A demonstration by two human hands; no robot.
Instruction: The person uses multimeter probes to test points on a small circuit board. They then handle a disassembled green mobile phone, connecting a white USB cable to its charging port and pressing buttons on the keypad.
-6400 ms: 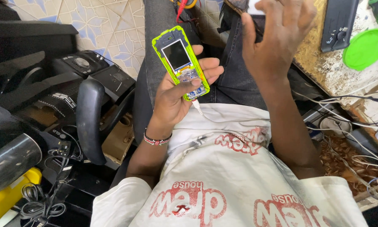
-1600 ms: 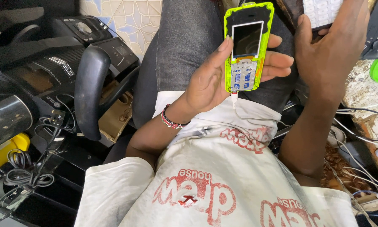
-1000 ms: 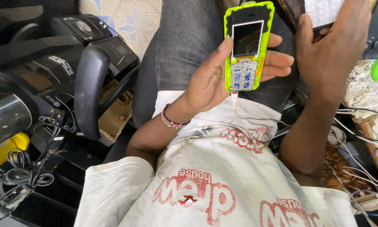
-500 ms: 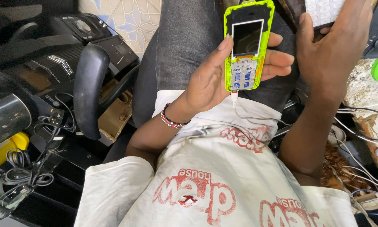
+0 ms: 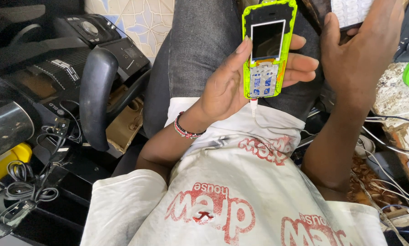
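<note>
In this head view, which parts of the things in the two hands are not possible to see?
- White keypad piece in the right hand: top cut off by the frame edge, lower part behind the palm.
- Green phone in the left hand: its back is hidden by the palm.
- White cable at its bottom: the far end cannot be followed over the shirt.

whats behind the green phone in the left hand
The left hand cradles the green phone from behind, fingers showing past its right edge. Behind those, grey trousers. The phone's back is hidden.
</note>
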